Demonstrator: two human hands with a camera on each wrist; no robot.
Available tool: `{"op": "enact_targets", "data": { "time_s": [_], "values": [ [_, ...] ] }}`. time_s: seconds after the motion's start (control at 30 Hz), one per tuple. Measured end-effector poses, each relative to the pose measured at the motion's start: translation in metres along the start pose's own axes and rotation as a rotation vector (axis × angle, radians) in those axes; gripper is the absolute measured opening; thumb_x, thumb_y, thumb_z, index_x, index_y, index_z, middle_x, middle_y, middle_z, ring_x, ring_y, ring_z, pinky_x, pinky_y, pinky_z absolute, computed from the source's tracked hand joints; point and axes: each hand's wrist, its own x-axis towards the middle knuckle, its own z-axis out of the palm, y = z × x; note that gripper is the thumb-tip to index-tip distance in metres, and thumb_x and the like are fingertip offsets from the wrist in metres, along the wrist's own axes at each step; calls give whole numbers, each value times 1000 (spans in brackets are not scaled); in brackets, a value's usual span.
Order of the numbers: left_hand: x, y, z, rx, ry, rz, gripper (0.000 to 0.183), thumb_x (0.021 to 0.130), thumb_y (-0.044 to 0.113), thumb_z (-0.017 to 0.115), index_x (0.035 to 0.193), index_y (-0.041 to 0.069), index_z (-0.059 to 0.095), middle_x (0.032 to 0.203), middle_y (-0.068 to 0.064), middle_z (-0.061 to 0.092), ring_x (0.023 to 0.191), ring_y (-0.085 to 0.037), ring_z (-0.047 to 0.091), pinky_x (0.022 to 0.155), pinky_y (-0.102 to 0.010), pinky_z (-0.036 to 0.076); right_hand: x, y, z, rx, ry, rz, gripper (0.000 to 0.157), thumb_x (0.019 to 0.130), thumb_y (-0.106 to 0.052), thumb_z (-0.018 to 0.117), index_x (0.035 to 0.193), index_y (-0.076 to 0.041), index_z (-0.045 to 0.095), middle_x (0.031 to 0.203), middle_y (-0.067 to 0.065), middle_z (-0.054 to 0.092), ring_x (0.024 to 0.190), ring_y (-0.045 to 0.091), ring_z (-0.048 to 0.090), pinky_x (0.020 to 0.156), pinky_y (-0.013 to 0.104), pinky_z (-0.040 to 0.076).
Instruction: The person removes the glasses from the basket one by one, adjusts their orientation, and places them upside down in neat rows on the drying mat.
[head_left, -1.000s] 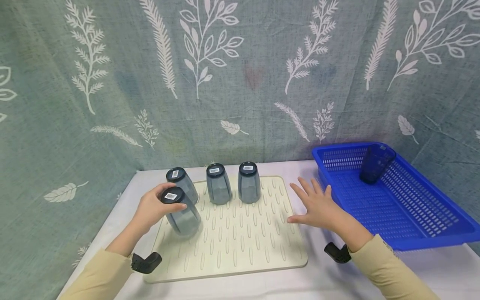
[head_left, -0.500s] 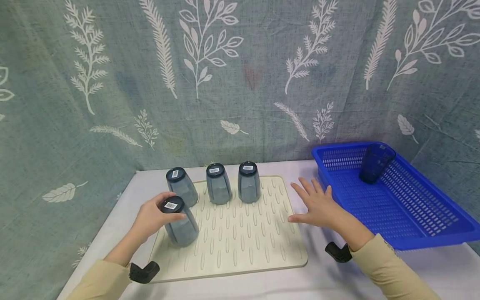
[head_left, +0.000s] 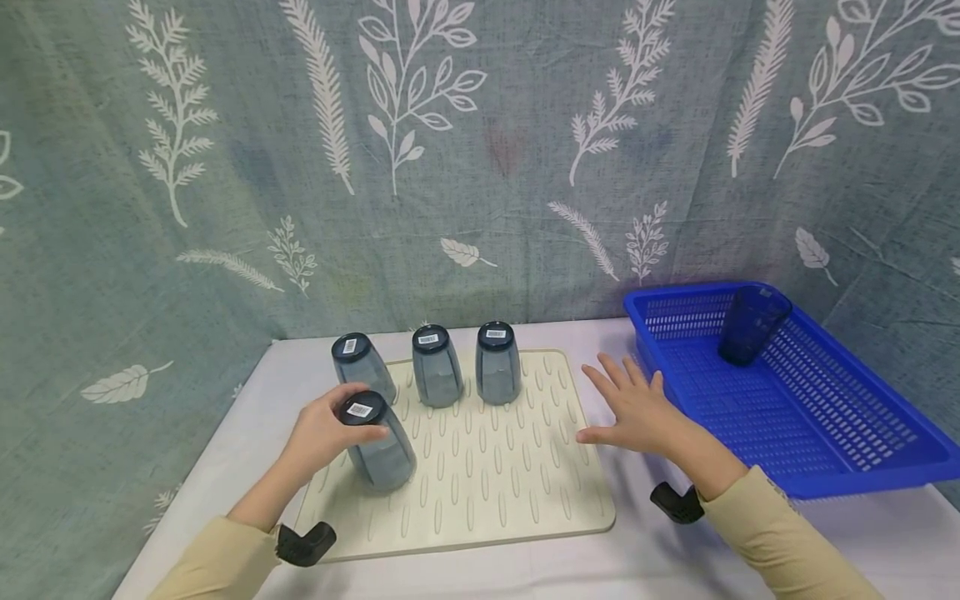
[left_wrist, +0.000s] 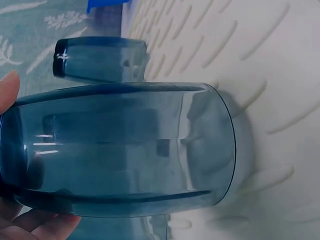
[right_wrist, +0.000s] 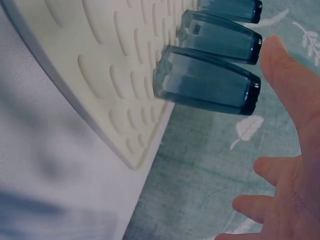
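Note:
My left hand (head_left: 318, 432) grips an upside-down blue-grey drinking glass (head_left: 386, 460) by its dark base, thumb on one side and fingers on the other. In the left wrist view, the rim of this held glass (left_wrist: 125, 150) is close to the ribbed cream drying mat (head_left: 510, 483); whether it touches is hard to tell. Behind it stand three more upturned glasses, a left one (head_left: 367, 372), a middle one (head_left: 438, 375) and a right one (head_left: 498, 375). My right hand (head_left: 637, 412) holds nothing, its fingers spread, between the mat and the blue basket.
On the right stands a blue plastic basket (head_left: 750, 442) with perforated sides. A dark blue glass (head_left: 752, 325) leans in its back corner. A patterned curtain (head_left: 525, 250) closes off the back and left of the white tablecloth (head_left: 547, 571).
My left hand has carried the glass toward the front of the mat, then a little to the right, away from the glass behind it. My right hand has hardly moved.

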Motion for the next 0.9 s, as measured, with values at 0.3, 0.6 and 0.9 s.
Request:
{"op": "enact_targets", "data": {
  "time_s": [0.3,0.6,0.9],
  "values": [
    [-1,-2,6,12,-15,1,80,66,41,80,132,9,47,127,-22,50,114,-35,49,87,-46,45,1,1,0,1,8,-8,91,75,-58,63,143,-9,29,147,23,21,129,55,16,89,79,11],
    [-4,-11,10,-84,-1,6,78,67,37,80,132,11,45,134,-21,43,119,-35,45,88,-44,45,1,2,-2,-6,8,-3,91,75,-60,62,143,-9,29,147,23,21,129,55,16,90,78,11],
    [-6,-20,19,-209,23,-39,77,70,29,80,135,14,41,132,-15,45,115,-29,49,87,-37,46,1,2,-1,1,1,4,91,74,-62,61,143,-9,30,147,22,21,130,54,15,90,78,11]
  ]
}}
